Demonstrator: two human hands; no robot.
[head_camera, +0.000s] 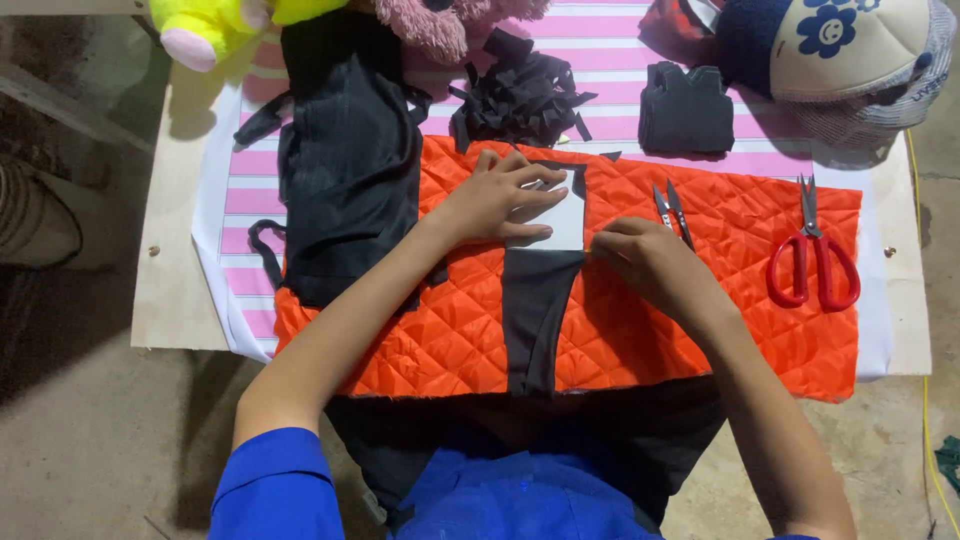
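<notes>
Bright orange quilted fabric (700, 300) is being shown in a diamond pattern, crossed by a black fabric strip (535, 310). Pink-and-white stripes are being displayed by the cloth (250, 190) beneath; red handles are being seen on scissors (812, 250).

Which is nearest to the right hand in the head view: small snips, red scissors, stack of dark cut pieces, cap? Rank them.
From the right hand:
1. Small snips, right at its fingers, on the orange quilted fabric.
2. Red scissors, farther right on the same fabric.
3. Stack of dark cut pieces, beyond, on the striped cloth.
4. Cap, far right corner.
</notes>
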